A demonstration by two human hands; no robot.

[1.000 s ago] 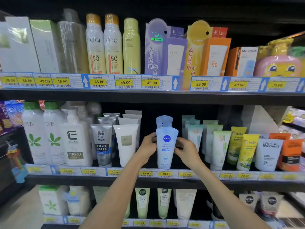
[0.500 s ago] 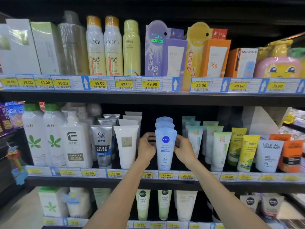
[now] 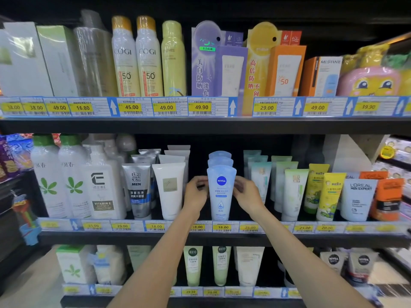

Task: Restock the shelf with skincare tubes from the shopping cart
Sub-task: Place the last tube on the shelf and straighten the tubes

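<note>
Both hands, left hand (image 3: 195, 193) and right hand (image 3: 245, 194), curl their fingers around the blue Nivea tube (image 3: 220, 187), apparently squaring it upright, label forward, on the shelf (image 3: 222, 238).

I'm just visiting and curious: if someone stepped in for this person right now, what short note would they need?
Left hand and right hand: fingers curled at either side of the front blue tube; whether they grip it is unclear.
The tube stands upright at the edge of the middle shelf, two matching tubes lined up behind it.
Done: this tube is in its row.
Left: let go, fetch more. The cart is out of view.
</note>
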